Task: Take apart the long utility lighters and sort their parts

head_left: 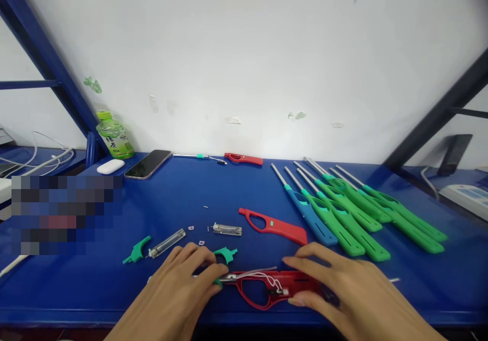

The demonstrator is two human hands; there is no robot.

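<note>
At the table's front edge lies an open red lighter shell (257, 300), with white wires and a small black part inside. My left hand (186, 285) pinches the metal rod with its green collar at the shell's left end; most of the rod is hidden under the fingers. My right hand (335, 285) holds the shell's right end between thumb and fingers. Just beyond my hands are a green trigger piece (226, 254), another green trigger piece (137, 250), a clear tube (168, 243) and a second clear tube (227, 229). Farther back rests a red shell half (278, 226).
Several green lighters (343, 229) and a blue lighter (312, 216) lie at the right. Along the back are a phone (148, 164), a white case (110, 166), a green bottle (115, 136), a metal rod (188, 155) and another red shell (246, 159).
</note>
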